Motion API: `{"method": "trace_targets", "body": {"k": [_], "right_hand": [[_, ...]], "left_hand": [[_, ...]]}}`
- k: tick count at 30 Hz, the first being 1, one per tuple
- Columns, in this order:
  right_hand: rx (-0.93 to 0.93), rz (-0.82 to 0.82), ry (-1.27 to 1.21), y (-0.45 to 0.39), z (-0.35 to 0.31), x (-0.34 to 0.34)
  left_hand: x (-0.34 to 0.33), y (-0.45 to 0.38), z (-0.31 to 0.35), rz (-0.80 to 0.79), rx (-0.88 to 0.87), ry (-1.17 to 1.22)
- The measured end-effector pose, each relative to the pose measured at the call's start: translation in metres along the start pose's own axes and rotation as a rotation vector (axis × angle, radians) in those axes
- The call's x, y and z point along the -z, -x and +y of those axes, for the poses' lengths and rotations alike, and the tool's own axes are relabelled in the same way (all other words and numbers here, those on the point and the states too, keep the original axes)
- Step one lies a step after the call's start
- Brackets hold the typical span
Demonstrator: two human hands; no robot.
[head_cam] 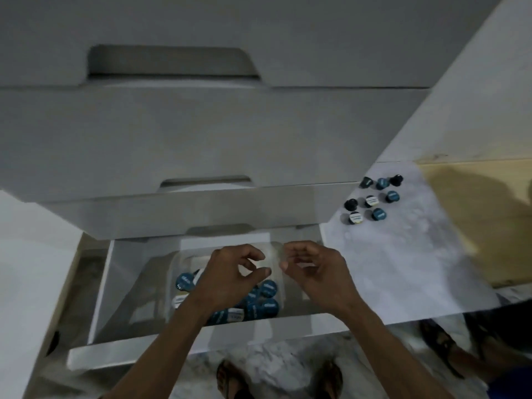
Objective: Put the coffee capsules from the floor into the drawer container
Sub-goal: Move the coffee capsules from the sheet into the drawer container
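Coffee capsules [371, 200] — small dark round pods, some with blue foil tops, some with pale labelled tops — sit in a loose cluster of nine on the white sheet [403, 254] spread over the floor, right of the white drawer unit [201, 133]. They are well apart from both hands. More of the same capsules lie in the clear plastic container [184, 262] inside the open bottom drawer [103, 298] — blue tops mostly, a pale-labelled one or two at the near left edge, heaped toward the near side of the tub. The far part of the container looks bare, though blur makes it hard to be sure.

Left hand [230, 272] hovers right over that heap, fingers curled, thumb and forefinger close together; its grip pinches nothing visible. Right hand [313, 272] hangs beside it, just right of the container, over the drawer's bare floor, fingers bent in a loose claw — grip slack, nothing in it. The two thumbs nearly face each other with a narrow gap between.

Upper drawers are shut, their cut-out handles showing. Below the drawer front, two sandalled feet [279, 381] stand on the marbled floor [273, 358]; another sandalled foot [443, 347] shows at the right edge.
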State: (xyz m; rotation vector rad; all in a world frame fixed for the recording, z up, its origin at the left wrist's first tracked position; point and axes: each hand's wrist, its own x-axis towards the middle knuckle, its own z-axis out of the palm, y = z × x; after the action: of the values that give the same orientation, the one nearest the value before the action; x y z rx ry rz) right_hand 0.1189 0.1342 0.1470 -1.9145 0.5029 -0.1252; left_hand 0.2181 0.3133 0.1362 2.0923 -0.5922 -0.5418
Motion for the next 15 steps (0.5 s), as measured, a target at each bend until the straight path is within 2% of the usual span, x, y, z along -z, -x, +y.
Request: {"method": "trace_targets", "body": {"k": [6,15], "right_hand": [[0.017,0.090,-0.055,0.003,0.025,0.098],[0.035,0.131,-0.009,-0.035,0.095,0.239]], "left_hand": [[-0.070,-0.023,0.075,-0.045,-0.068,0.005],[-0.206,-0.086,0.161,0.138,-0.023,0.046]]}}
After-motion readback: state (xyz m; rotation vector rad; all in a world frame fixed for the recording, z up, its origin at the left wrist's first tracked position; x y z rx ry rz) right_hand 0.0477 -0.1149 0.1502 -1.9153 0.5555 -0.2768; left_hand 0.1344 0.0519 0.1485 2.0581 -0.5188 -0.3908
